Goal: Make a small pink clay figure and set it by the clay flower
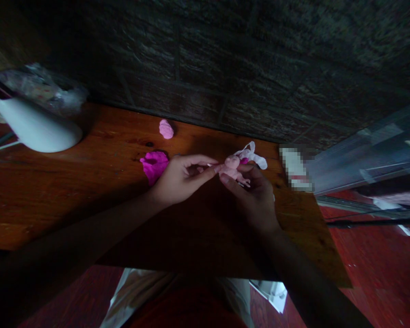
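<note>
The little pale pink figure (229, 168) is up between the two hands, over the wooden tabletop (112, 150). The right fingers (235, 186) hold its body, thumb on the near side. The left fingers (205, 176) are pinched together at its other side, touching it. A small bright pink bit (243, 161) peeks out just past the right fingers, and a thin white piece (258, 159) is just behind it. To the left of the left fingers sits a flat bright pink lump (152, 165). A light pink lump (166, 129) is farther away from them, near the wall. Well off to their left is a big white jug-shaped thing (43, 127).
</note>
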### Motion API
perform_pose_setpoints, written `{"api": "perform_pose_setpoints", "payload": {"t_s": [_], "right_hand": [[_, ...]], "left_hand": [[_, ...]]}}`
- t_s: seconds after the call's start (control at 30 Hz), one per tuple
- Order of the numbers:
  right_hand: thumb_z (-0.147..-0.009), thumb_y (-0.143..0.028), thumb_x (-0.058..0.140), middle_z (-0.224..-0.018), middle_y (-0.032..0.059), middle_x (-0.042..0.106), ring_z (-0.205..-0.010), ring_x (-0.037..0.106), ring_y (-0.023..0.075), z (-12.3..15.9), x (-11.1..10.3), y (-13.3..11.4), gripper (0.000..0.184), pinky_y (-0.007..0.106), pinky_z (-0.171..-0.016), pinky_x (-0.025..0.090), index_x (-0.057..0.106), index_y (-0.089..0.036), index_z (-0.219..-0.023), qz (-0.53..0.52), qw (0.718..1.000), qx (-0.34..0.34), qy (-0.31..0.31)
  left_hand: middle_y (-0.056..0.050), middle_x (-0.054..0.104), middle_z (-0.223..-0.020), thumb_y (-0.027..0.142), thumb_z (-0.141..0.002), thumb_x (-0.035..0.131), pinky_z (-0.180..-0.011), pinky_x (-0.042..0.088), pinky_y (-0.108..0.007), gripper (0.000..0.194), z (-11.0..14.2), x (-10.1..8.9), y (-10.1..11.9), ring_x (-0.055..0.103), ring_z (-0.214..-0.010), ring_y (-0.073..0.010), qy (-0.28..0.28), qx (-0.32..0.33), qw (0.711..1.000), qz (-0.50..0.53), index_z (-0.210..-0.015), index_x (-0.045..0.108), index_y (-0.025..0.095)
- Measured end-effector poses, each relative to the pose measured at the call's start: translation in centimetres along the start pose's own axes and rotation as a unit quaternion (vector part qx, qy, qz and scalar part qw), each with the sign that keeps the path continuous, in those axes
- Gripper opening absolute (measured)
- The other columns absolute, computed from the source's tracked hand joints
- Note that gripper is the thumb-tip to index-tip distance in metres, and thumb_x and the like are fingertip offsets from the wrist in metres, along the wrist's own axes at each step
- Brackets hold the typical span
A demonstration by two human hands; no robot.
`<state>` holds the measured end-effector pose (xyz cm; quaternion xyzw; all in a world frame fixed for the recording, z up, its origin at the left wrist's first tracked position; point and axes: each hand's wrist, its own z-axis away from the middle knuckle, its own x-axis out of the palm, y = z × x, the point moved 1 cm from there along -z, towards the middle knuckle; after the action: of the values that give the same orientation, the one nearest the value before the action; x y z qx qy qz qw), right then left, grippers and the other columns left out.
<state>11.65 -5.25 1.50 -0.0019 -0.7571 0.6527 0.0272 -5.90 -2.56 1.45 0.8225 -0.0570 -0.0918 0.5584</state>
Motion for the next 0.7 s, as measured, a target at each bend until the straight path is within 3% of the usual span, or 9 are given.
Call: {"api": "perform_pose_setpoints", "payload": {"t_s": [0.27,0.47,0.7], "right_hand": [[-0.069,-0.036,0.092,-0.096,-0.0016,0.081,-0.09,0.075,0.0206,-0.1,-0.2,0.2,0.03,0.039,-0.088,0.06,0.073,-0.028,-0.091,-0.034,0.999,0.036,0.013],[-0.069,-0.04,0.092,-0.101,-0.0004,0.08,-0.095,0.074,0.0199,-0.5,-0.8,0.0,0.033,0.038,-0.094,0.059,0.075,-0.027,-0.094,-0.07,0.994,0.077,0.033],[-0.07,-0.041,0.09,-0.104,0.0009,0.079,-0.101,0.074,0.0222,-0.6,-1.2,0.0,0.031,0.04,-0.093,0.06,0.074,-0.028,-0.092,-0.048,0.995,0.069,0.045]], "left_hand": [[-0.008,0.083,-0.096,0.025,-0.091,0.072,-0.084,0.064,-0.03,0.012,0.3,0.3,0.2,0.078,-0.089,-0.0188,0.002,0.019,1.0,0.005,-0.095,0.079,0.016],[-0.011,0.081,-0.113,0.026,-0.084,0.08,-0.094,0.063,-0.031,0.033,0.3,0.0,-0.2,0.078,-0.105,-0.0211,-0.042,-0.008,0.997,0.07,-0.115,0.075,0.017],[-0.01,0.083,-0.103,0.025,-0.078,0.086,-0.092,0.065,-0.035,0.02,0.0,-0.2,-0.5,0.079,-0.094,-0.0203,0.017,0.005,0.999,0.038,-0.093,0.077,0.015]]}}
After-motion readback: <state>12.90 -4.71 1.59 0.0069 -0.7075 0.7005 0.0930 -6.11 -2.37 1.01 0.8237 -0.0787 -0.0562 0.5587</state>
